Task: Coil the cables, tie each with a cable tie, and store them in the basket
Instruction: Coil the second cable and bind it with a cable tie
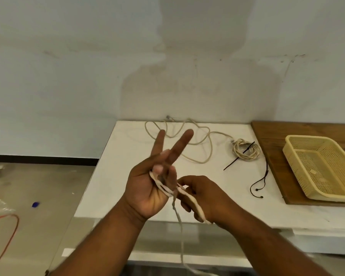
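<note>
White cable [195, 206] loops around the curled fingers of the left grip [147, 182], whose 2 other fingers stand straight. The right grip [205, 196] pinches the same cable just beside it. The cable's tail hangs below the desk [118, 176] edge. On the desk lie a loose cable [187, 140] and a coiled cable [246, 149] crossed by a black cable tie [232, 163]. The basket [299, 142] sits on a wooden board [271, 136].

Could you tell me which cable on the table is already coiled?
The beige bundle beside the wooden board, crossed by a black cable tie; the beige cable near the wall and the thin black cord lie loose.
</note>
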